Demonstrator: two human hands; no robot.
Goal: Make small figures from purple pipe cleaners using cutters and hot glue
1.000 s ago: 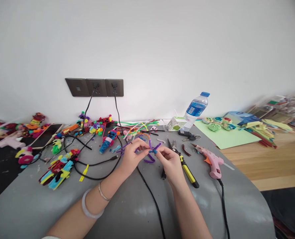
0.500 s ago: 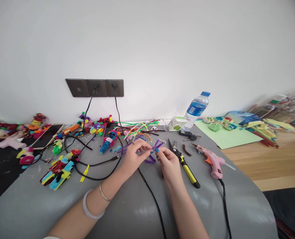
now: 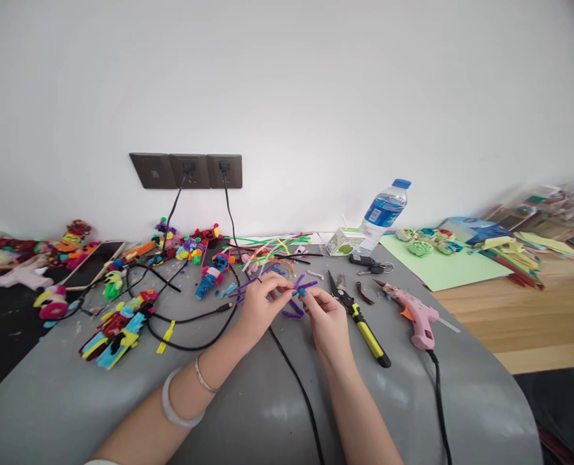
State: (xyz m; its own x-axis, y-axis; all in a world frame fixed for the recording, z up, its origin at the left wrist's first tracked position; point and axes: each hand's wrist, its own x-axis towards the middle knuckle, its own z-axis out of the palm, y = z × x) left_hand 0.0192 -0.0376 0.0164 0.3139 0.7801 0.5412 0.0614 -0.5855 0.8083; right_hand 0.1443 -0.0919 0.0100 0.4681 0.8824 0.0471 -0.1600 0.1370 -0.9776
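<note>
Between my fingertips is a purple pipe cleaner piece (image 3: 306, 284), its short ends fanning out above the fingers. My left hand (image 3: 267, 300) pinches it from the left, thumb and forefinger together. From the right, my right hand (image 3: 323, 313) pinches the same piece, its blue-nailed fingertips close to the left ones. More purple pipe cleaner (image 3: 294, 315) shows just below the fingertips; whether it joins the held piece is hard to tell. Loose coloured pipe cleaners (image 3: 267, 248) lie behind my hands. Yellow-and-black pliers (image 3: 364, 329) rest right of my right hand.
A pink glue gun (image 3: 420, 316) with a black cord lies at the right. Behind it are keys (image 3: 377, 266), a small carton (image 3: 345, 241), a tilted water bottle (image 3: 384, 210) and green paper (image 3: 437, 268). Pipe cleaner figures (image 3: 115, 332) and black cables (image 3: 185, 321) occupy the left.
The purple ends above my fingers have spread apart, one now pointing right. My right hand has shifted slightly left, and both hands keep their pinch.
</note>
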